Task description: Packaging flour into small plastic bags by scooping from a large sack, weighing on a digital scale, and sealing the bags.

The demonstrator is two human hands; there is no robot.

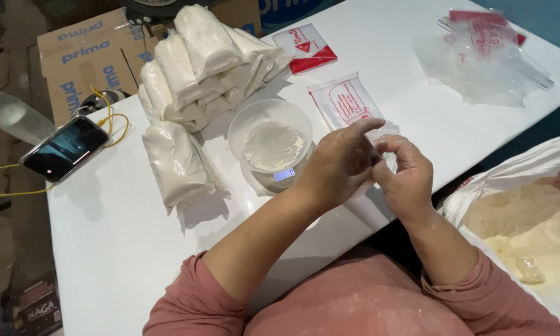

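One bowl (270, 127) of powder. One scale (280, 177) under it. One phone (64, 148). Two hands: left (339, 165) and right (407, 174). One big sack (528, 218) of flour. Two flat red-and-white bags (305, 46) (345, 99). A pile of filled white bags (199, 74), too many to count well.

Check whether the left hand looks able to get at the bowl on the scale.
Probably yes: the left hand sits just beside the clear bowl of white powder, with nothing between them, though its fingers pinch a small plastic bag.
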